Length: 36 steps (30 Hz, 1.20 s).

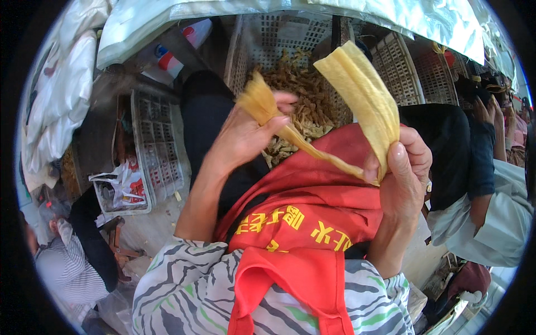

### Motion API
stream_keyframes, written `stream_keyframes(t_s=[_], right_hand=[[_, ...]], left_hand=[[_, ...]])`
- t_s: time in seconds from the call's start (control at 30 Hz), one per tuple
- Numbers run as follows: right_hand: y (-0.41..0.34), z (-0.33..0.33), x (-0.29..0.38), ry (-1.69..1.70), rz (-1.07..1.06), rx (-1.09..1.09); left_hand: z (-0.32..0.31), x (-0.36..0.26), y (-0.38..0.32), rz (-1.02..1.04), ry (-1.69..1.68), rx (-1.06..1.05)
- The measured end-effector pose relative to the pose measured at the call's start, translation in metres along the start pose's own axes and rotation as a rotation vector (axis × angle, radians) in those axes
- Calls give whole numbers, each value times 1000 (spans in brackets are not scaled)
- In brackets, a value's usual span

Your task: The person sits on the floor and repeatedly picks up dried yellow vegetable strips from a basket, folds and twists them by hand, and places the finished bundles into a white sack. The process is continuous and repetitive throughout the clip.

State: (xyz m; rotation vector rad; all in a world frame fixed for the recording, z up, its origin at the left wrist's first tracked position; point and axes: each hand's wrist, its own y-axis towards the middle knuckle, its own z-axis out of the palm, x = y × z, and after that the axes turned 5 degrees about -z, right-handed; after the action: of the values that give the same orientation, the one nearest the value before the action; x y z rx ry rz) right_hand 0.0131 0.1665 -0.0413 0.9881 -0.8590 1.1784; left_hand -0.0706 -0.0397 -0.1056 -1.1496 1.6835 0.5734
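A long yellow pliable strip, possibly tofu skin [368, 100], runs between my two hands above my lap. My right hand [406, 171] pinches it between thumb and fingers at a sharp fold, and a broad flat end stands up from there. From the fold a narrow twisted stretch leads over to my left hand [251, 134]. My left hand, a little blurred, holds that stretch near the thumb, with the frayed, widened end sticking out past it. Beneath my hands lies a red apron [310, 197] bearing yellow writing.
Between my knees a plastic crate [289, 31] holds many small yellow-brown twisted pieces [310, 96]. More crates [398, 69] stand to the right. A grey crate [157, 146] with a plastic bag stands left. Other people sit on both sides. White sheeting [268, 10] covers the surface ahead.
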Motion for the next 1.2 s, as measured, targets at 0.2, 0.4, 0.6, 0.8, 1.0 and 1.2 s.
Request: stream_keyframes(t_s=[0.2,0.4,0.6,0.8,1.0,1.2], right_hand=[[-11,6,-3,82,42,-4],[-17,20,-11,-45,53,-75],[-27,-3,21,-541,178,179],[-19,-6,63,-1084,-19,322],[33,-8,10,-1163,-417,473],[15,-17,-20,-810,-228,166]], left_hand=[[3,-13,-7,285,-93,-101],[40,-55,-23,227,-1145,336],[36,-53,-19,123,-1585,306],[49,-37,-16,-62,-693,211],[69,-31,-16,89,-427,244],[66,-20,-13,-195,-1025,234]])
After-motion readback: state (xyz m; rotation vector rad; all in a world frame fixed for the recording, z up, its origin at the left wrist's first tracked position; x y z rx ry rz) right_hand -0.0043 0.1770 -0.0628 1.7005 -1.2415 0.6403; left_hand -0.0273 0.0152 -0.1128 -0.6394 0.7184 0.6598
